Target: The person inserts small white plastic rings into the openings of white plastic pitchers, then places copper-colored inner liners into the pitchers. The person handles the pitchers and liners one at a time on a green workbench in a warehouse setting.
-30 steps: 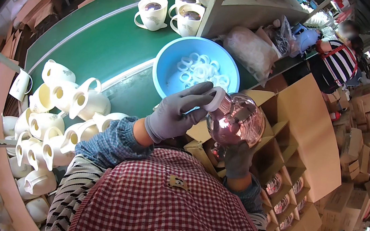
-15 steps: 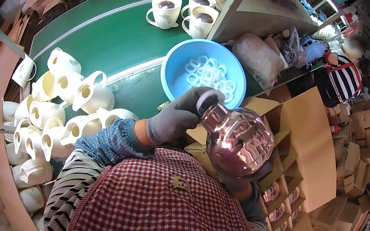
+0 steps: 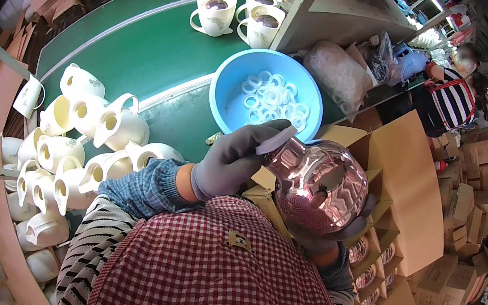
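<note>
A shiny pink mirrored glass flask liner (image 3: 325,186) lies tilted in front of my apron, its neck toward the upper left. My right hand (image 3: 313,243), in a grey glove, cups its round body from below and from the right. My left hand (image 3: 227,161), also gloved, pinches a white plastic ring (image 3: 275,141) at the mouth of the neck. The ring shows nearly edge-on; how far it sits on the neck I cannot tell. Just beyond, a blue basin (image 3: 219,98) contains several loose white rings (image 3: 272,97).
Cream jugs (image 3: 58,153) crowd the left side of the green bench (image 3: 147,39). Several upright jugs (image 3: 214,16) stand at the back beside a metal post. An open carton (image 3: 409,194) with dividers and more liners (image 3: 365,277) is at my right. A person in stripes (image 3: 451,100) is farther off.
The white ring has turned from showing its opening to nearly edge-on at the neck. The liner has shifted slightly right and up in my right hand.
</note>
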Motion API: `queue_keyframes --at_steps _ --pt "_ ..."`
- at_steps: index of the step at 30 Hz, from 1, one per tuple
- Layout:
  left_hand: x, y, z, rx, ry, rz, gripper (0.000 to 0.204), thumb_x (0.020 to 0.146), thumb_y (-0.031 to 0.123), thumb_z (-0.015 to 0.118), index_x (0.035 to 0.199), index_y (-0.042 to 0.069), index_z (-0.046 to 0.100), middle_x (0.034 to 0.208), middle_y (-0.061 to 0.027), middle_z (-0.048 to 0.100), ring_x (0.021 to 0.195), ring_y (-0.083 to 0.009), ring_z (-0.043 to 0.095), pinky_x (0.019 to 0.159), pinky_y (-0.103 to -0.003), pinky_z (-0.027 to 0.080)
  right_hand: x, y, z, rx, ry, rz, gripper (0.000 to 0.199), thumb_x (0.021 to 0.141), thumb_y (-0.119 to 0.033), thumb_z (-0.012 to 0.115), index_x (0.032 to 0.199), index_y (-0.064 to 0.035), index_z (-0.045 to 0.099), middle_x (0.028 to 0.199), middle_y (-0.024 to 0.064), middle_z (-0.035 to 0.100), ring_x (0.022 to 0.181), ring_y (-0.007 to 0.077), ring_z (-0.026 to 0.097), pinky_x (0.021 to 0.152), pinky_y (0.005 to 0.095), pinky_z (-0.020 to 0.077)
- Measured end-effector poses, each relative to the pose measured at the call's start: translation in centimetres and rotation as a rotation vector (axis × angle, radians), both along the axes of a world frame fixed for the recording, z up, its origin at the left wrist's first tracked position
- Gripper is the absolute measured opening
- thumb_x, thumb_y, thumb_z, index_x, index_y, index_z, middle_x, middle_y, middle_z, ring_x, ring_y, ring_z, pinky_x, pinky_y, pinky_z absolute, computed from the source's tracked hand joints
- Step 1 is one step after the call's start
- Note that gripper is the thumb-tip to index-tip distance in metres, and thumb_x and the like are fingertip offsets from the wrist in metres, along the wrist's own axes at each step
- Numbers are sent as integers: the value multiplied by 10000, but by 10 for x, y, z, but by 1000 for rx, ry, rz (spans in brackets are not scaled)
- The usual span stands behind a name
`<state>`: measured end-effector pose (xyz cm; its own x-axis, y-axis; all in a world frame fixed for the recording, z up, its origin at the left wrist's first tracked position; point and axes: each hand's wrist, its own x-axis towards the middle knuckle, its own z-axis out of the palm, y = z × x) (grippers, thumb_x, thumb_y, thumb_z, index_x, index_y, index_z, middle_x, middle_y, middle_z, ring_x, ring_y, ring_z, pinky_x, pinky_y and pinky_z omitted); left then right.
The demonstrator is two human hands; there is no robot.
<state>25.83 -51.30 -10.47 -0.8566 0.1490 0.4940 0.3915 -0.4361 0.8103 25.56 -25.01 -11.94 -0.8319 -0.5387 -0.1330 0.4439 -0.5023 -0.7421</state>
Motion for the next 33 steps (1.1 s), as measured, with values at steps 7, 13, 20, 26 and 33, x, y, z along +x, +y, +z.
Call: queue_keyframes --at_steps 7,13,20,26,33 --pt "-1 4 -3 129 -67 -14 465 906 117 744 1291 -18 520 1518 -209 435 1346 -263 468 1142 -427 340 1 -50 61 -128 -513 -639 965 836 -710 613 1542 -128 306 1529 166 382 1395 343 397 1150 543 366" --pt "-2 -3 -4 358 -201 -208 509 869 99 782 1299 -12 533 1492 -147 492 1322 -209 492 1129 -391 370 -11 -22 60 -122 103 -63 821 883 -454 720 1494 -58 343 1424 153 521 1302 319 523 1106 516 404" --pt "-3 -3 -2 209 -179 -39 431 917 127 748 1282 -12 567 1482 -167 499 1310 -226 502 1107 -385 387 -19 -17 54 1097 1522 -358 712 772 -500 801 1283 -35 630 1272 142 637 1190 319 558 1110 482 348" --pt "-5 -7 2 136 -224 -40 472 897 130 770 1299 -16 572 1464 -161 521 1291 -222 526 1106 -387 399 -18 -11 33 1191 1530 -355 716 789 -564 756 1299 -77 629 1251 146 650 1215 338 551 1128 537 323" --pt "-1 0 1 334 -306 0 691 823 191 849 1390 -9 509 1413 -131 575 1283 -213 549 1082 -394 438 -16 -15 50 1256 1749 -283 770 829 -468 777 1463 -200 433 1431 198 456 1258 385 530 1075 559 432"
